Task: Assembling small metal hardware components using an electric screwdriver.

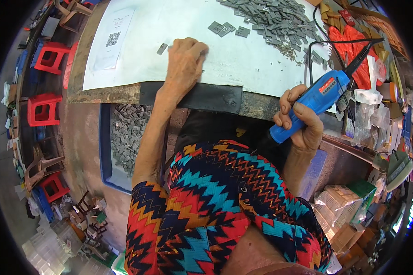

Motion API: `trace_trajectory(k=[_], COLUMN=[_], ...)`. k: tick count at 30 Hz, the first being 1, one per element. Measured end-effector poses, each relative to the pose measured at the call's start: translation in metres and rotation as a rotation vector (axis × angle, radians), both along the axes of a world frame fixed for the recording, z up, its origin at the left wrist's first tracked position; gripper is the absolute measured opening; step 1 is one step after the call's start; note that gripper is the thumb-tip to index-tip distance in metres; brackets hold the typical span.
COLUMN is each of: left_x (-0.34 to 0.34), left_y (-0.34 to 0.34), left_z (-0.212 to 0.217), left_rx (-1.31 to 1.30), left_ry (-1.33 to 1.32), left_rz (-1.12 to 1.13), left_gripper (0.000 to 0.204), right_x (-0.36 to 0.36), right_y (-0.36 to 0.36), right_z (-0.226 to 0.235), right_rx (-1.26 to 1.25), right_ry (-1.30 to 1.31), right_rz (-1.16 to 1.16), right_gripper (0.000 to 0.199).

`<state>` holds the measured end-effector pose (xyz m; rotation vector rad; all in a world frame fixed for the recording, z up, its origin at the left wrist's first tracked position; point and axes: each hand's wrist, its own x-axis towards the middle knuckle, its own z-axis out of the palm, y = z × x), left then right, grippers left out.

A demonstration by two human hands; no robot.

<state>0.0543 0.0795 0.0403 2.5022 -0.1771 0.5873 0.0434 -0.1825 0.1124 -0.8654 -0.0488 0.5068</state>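
My left hand [186, 62] rests on the white sheet [142, 59] covering the table, its fingers curled down; whatever they hold is hidden beneath them. Just left of those fingers lies a small flat grey piece [162, 48] with a hole. My right hand [300, 117] is wrapped around a blue corded electric screwdriver [319, 94], held off the table's front edge. Its cable end points up and right, its working end down and left toward my body. Several grey pieces [222, 29] lie apart from a large heap of similar pieces [275, 18] at the far side.
Small screws [287, 51] are scattered beside the heap. A printed paper [112, 39] lies at the table's left. Below the table edge, a blue bin [106, 156] holds many grey pieces. A black cable [311, 55] loops near red plastic bags [348, 41]. Red stools [43, 110] stand left.
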Motion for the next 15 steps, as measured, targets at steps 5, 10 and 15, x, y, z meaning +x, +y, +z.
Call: trace_trajectory(k=[5, 10, 15], left_x=[0.001, 0.014, 0.057], left_y=[0.023, 0.028, 0.011], left_z=[-0.002, -0.001, 0.001], left_rx=[0.076, 0.175, -0.102], left_ry=[-0.074, -0.089, -0.022], left_rz=[0.114, 0.250, -0.009], left_gripper=[0.012, 0.017, 0.030], right_x=[0.000, -0.002, -0.005], right_y=[0.005, 0.007, 0.008], right_z=[-0.002, -0.002, -0.003], right_rx=[0.005, -0.013, -0.011], right_ry=[0.023, 0.029, 0.031], right_rz=[0.024, 0.029, 0.013], right_gripper=[0.020, 0.021, 0.020])
